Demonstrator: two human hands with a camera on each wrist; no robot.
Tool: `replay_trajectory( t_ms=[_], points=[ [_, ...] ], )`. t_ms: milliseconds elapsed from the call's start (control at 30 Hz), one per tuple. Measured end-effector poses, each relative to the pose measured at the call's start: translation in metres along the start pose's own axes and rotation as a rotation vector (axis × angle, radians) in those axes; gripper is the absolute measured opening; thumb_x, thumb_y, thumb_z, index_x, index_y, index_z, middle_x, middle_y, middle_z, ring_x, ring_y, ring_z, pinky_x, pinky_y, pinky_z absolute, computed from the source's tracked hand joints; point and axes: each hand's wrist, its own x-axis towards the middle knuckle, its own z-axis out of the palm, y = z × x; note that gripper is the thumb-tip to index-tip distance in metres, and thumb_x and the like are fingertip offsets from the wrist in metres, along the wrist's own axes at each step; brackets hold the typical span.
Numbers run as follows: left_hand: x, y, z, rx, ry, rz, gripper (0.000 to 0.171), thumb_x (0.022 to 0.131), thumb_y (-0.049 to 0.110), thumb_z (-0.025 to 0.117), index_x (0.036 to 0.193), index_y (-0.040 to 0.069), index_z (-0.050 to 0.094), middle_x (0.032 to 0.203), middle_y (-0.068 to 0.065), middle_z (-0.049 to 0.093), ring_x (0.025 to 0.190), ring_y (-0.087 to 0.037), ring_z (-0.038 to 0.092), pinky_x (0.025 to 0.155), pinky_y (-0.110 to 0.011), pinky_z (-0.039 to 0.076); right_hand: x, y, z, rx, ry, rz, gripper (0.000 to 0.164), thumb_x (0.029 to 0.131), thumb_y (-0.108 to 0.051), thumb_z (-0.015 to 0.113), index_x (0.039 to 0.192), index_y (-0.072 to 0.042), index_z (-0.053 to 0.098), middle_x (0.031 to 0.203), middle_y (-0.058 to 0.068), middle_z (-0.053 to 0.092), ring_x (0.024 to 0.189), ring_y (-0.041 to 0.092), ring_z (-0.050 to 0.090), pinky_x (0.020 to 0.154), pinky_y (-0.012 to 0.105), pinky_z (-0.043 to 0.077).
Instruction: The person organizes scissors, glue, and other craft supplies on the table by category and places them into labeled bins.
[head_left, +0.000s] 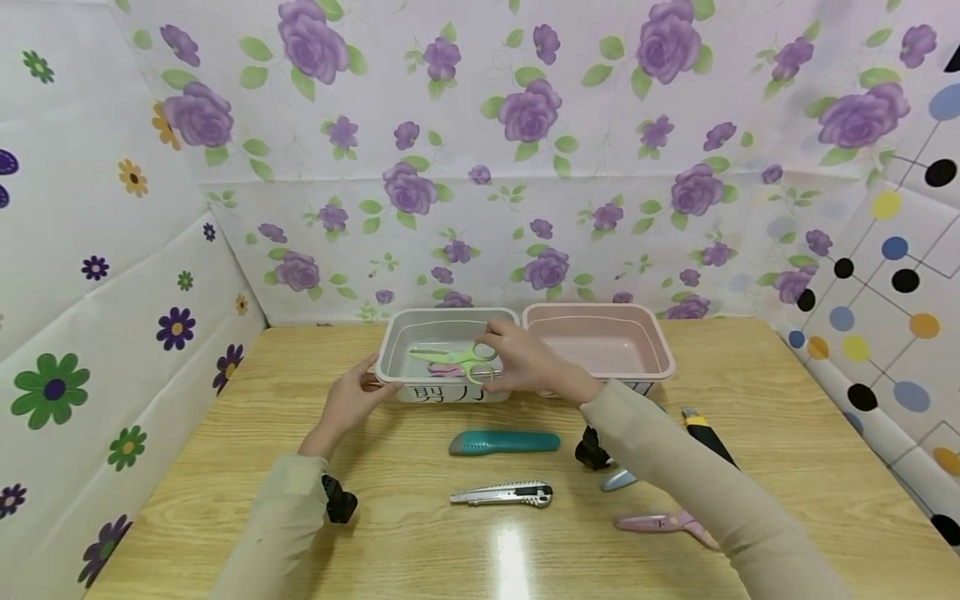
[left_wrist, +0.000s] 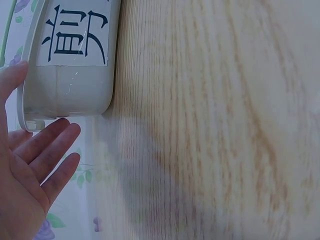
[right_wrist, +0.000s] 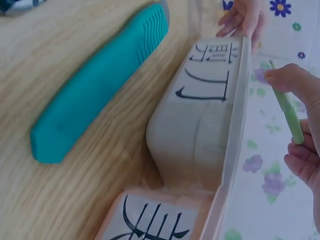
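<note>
Green scissors point(head_left: 447, 356) are in my right hand point(head_left: 519, 358), pinched by the handle loops above the grey bin point(head_left: 390, 367). Their blades point left. In the right wrist view, the thumb and fingers hold the green handle point(right_wrist: 287, 112) edge-on. Pink scissors point(head_left: 444, 369) lie inside the grey bin, partly covered by the green ones. My left hand point(head_left: 351, 400) is at the bin's left end. Its thumb touches the rim, and the other fingers point(left_wrist: 52, 150) extend loosely beside the end wall. Black characters mark the bin's front label point(left_wrist: 75, 35).
A pink bin point(head_left: 660, 354) adjoins the grey one. In front lie a teal utility knife point(head_left: 506, 442) and a silver utility knife point(head_left: 501, 494). Pink-handled scissors point(head_left: 652, 522), a light-blue handle point(head_left: 618, 479) and a black-yellow cutter point(head_left: 708, 437) lie around my right forearm, partly hidden.
</note>
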Motion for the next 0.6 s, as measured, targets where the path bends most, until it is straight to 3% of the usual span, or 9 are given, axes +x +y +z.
replay_trajectory(
  t_ms=[200, 600],
  points=[
    [0.001, 0.001, 0.0, 0.005, 0.005, -0.003, 0.077, 0.081, 0.041, 0.067, 0.141, 0.009, 0.032, 0.111, -0.019, 0.062, 0.096, -0.029, 0.061, 0.077, -0.041, 0.051, 0.005, 0.012, 0.002, -0.02, 0.031, -0.014, 0.058, 0.065, -0.022, 0.079, 0.113, 0.002, 0.058, 0.086, 0.006, 0.041, 0.073, 0.015, 0.035, 0.06, 0.026, 0.031],
    [0.002, 0.0, 0.0, 0.011, 0.003, -0.008, 0.078, 0.08, 0.043, 0.067, 0.142, 0.009, 0.032, 0.112, -0.018, 0.061, 0.097, -0.028, 0.061, 0.078, -0.041, 0.05, 0.014, 0.026, 0.011, -0.062, -0.063, 0.072, 0.055, 0.067, -0.022, 0.078, 0.113, 0.002, 0.059, 0.091, 0.008, 0.046, 0.077, 0.018, 0.041, 0.064, 0.029, 0.037]
  ],
)
